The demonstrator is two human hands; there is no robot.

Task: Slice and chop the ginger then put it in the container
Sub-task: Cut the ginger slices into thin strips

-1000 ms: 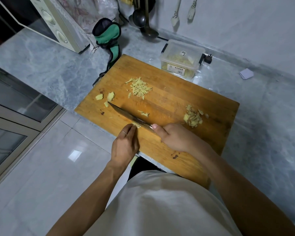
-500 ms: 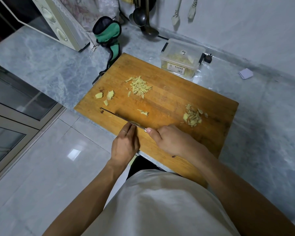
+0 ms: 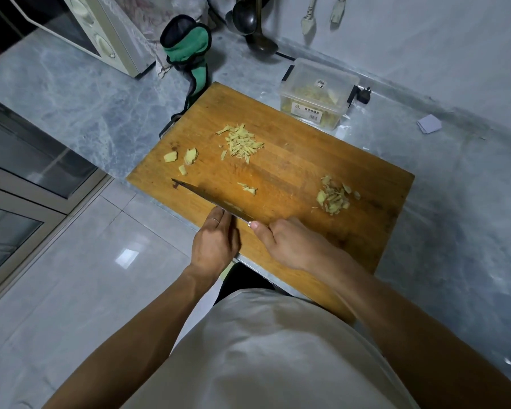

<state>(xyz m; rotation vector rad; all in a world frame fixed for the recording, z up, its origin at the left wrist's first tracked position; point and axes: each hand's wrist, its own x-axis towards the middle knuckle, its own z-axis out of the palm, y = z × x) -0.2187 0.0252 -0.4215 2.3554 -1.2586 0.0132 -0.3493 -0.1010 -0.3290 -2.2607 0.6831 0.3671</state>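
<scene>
I cannot see the knife's handle: my right hand point(image 3: 292, 246) is curled round it, thumb laid along the top, and only the thin dark blade of the knife point(image 3: 210, 200) shows, running out to the left with its tip low over the board. The piece I am cutting is almost wholly hidden. My left hand point(image 3: 214, 246) sits against the near side of the blade with its fingers bent down onto the board, a ring on one of them; a pale sliver shows beside the steel there, but I cannot tell whether those fingers pinch the ginger or only press on it.

The wooden cutting board point(image 3: 307, 160) is a warm orange rectangle of glued strips, scuffed and dark-spotted near its edges, and my shirt covers its near corner. On it lie a heap of thin ginger matchsticks point(image 3: 242, 143) toward the far side, three chunky offcuts point(image 3: 182, 159) near the left edge, a few stray slivers point(image 3: 248, 188) in the middle, and a ragged pile of peelings and scraps point(image 3: 334, 197) to the right.

Just beyond the board's far edge stands the clear plastic container point(image 3: 317, 94), square with rounded corners and a printed label; its cloudy walls show yellowish shreds inside, though I cannot make out how full it is. The grey marble counter point(image 3: 86, 93) is veined and glossy.
</scene>
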